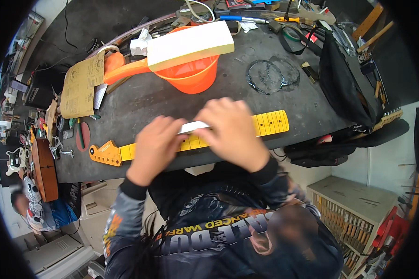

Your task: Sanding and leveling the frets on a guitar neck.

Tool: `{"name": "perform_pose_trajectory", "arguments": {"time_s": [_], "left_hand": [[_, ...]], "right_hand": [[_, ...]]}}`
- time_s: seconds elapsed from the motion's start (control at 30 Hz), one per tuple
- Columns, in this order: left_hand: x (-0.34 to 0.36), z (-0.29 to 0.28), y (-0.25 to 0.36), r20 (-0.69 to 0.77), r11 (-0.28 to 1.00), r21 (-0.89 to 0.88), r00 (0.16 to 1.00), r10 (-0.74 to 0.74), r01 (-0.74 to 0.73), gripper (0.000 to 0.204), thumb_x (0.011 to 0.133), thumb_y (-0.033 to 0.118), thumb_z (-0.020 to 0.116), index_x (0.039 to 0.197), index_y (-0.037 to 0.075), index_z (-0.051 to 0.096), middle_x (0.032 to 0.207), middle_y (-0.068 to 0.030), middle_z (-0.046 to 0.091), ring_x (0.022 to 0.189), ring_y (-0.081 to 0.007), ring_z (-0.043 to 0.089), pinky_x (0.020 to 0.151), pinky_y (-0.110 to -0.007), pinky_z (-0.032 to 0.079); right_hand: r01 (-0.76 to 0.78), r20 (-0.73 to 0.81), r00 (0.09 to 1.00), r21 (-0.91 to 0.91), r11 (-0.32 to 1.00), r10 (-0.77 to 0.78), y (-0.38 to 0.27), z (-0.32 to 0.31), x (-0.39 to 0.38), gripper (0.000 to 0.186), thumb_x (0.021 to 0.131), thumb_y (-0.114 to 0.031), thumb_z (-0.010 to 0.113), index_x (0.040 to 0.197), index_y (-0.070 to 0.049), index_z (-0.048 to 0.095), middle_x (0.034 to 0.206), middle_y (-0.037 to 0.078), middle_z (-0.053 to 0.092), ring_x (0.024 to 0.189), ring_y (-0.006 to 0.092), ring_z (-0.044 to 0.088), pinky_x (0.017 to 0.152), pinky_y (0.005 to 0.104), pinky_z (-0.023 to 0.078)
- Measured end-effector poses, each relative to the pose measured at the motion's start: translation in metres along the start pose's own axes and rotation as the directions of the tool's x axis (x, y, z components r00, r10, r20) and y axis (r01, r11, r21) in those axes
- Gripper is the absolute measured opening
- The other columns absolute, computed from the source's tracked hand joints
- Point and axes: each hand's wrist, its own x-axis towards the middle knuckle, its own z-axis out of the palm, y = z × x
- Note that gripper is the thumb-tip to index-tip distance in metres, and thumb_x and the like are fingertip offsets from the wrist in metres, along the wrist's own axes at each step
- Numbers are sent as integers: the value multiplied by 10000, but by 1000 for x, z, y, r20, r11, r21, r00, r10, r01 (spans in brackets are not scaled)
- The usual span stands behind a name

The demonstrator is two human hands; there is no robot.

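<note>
A guitar neck [271, 123] with a yellow fretboard and black dot marks lies across the bench's near side, its orange-toned headstock at the left. My left hand [155, 145] is closed over the neck, pinching the left end of a white strip [194, 127]. From the other side, my right hand [230, 126] grips the strip's right end, fingers curled and slightly blurred. The strip lies across the strings side of the fretboard, between both hands. It looks flat and stiff; its exact kind is unclear. My hands hide the middle of the neck.
Beyond the neck stands an orange dipper [193, 83] with a pale rectangular block [191, 44] across its rim. Brown sandpaper [82, 88] lies left, a wet ring [270, 76] and black bag [342, 79] right. Tools line the far edge. Another person [35, 202] is at far left.
</note>
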Motion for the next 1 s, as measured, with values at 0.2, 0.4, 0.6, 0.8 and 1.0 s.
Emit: {"name": "perform_pose_trajectory", "arguments": {"time_s": [0.2, 0.4, 0.6, 0.8, 1.0], "left_hand": [[1, 9, 14, -37, 1000, -7, 999, 3, -3, 386, 921, 106, 932, 1287, 69, 814, 1025, -113, 726, 939, -370, 724, 802, -517, 591], [103, 111, 111, -88, 994, 4, 990, 109, -109, 217, 1025, 149, 845, 1197, 76, 735, 1070, -99, 725, 1057, -322, 746, 865, -478, 612], [34, 41, 47, -62, 999, -2, 997, 45, -45, 314, 953, 155, 916, 1231, 85, 789, 1036, -110, 706, 1000, -372, 705, 860, -515, 586], [-45, -22, -8, -12, 998, 8, 998, -67, 67, 486, 941, 82, 909, 1421, 77, 833, 1103, -110, 748, 1008, -375, 718, 863, -511, 581], [56, 70, 92, -77, 987, 35, 985, 157, -154, 648, 972, 54, 772, 1619, 100, 774, 1049, -89, 644, 994, -317, 670, 817, -472, 535]], "right_hand": [[43, 15, 999, 3, 999, -43, 9, -9, -8, 232, 1047, -362, 890, 1121, -160, 800, 1111, 44, 710, 1129, 302, 694, 963, 483, 481], [-154, 111, 983, 63, 986, 146, 121, -136, -50, 244, 972, -268, 951, 1141, -100, 898, 1108, 69, 800, 1115, 332, 721, 939, 462, 534], [-38, 17, 999, 142, 989, 36, 49, -52, -21, 249, 965, -342, 954, 1050, -124, 870, 1011, 61, 773, 1024, 335, 734, 898, 495, 527], [75, -37, 997, 127, 989, -71, -30, 32, -3, 201, 1036, -300, 898, 1172, -164, 839, 1111, 30, 691, 1103, 293, 684, 959, 470, 492], [-2, 55, 998, -1, 1000, 2, 82, -97, -52, 265, 972, -297, 933, 1178, -136, 892, 1125, 63, 801, 1120, 318, 716, 981, 474, 507]]}}
